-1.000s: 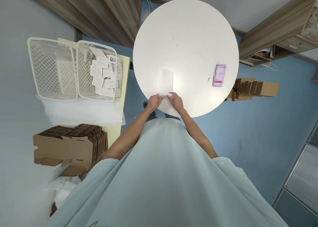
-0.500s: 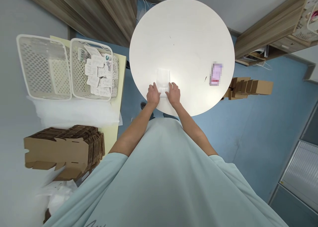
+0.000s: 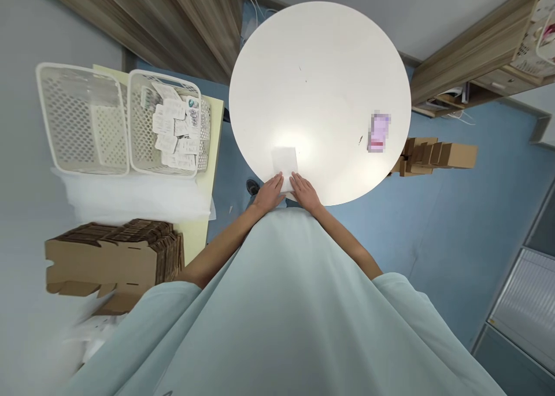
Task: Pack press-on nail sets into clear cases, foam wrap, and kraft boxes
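A small white, rectangular packet or folded sheet (image 3: 285,160) lies on the round white table (image 3: 321,55), close to its near edge. Its exact material I cannot make out. My left hand (image 3: 269,192) rests on the near left corner, fingers stretched out flat over it. From the right, my right hand (image 3: 305,192) lies the same way on the near right corner, fingers extended. Both hands are open and touch the sheet; the thumbs are partly hidden near the table edge.
A pixelated pinkish object (image 3: 378,133) lies on the table's right side. At left, a white basket (image 3: 141,124) holds several printed packets, beside another basket (image 3: 82,118). Flat cardboard boxes (image 3: 104,263) are stacked below them. Brown boxes (image 3: 455,155) stand on the floor at right.
The white sheet has come nearer to my body and now looks shorter and more opaque. Both hands have moved back with it, and their fingers have gone from curled at its sides to flat on it.
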Available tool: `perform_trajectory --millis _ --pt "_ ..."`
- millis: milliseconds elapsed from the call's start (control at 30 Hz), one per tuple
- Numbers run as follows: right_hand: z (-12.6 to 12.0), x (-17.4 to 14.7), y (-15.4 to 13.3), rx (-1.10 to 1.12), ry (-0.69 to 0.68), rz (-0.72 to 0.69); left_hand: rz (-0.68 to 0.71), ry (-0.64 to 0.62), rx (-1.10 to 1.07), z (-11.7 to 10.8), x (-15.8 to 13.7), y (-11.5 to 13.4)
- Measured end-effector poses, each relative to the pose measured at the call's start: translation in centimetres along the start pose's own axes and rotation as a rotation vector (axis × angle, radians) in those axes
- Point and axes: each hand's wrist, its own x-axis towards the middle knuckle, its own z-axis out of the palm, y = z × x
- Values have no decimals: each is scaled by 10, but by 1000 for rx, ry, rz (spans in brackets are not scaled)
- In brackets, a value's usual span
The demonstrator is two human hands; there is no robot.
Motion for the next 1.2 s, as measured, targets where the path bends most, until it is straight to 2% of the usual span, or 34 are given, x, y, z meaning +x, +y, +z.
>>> perform_trajectory --millis 100,267,467,700,767,833,900,967,1100,1200 --pt "-3 -5 -1 21 -12 -23 -45 -20 -30 -1 -7 3" --pt "-26 12 1 141 16 20 -267 22 -170 -20 4 6" --pt "-46 41 1 220 33 280 -503 52 -202 -48 30 5" --pt "-50 62 -2 229 91 488 -659 85 -231 -54 53 8" --pt "-52 68 -4 177 133 462 -693 97 -254 -53 55 9" --pt "-55 74 -6 114 166 346 -714 113 -280 -51 55 9" --pt "-58 79 -6 77 145 219 -729 128 -302 -48 52 10" --pt "-60 81 -6 62 93 162 -759 152 -313 -46 48 9" --pt "-62 79 -11 37 -5 251 -847 174 -347 -43 37 8" --pt "-60 75 -17 65 -14 323 -826 163 -375 -42 33 7"
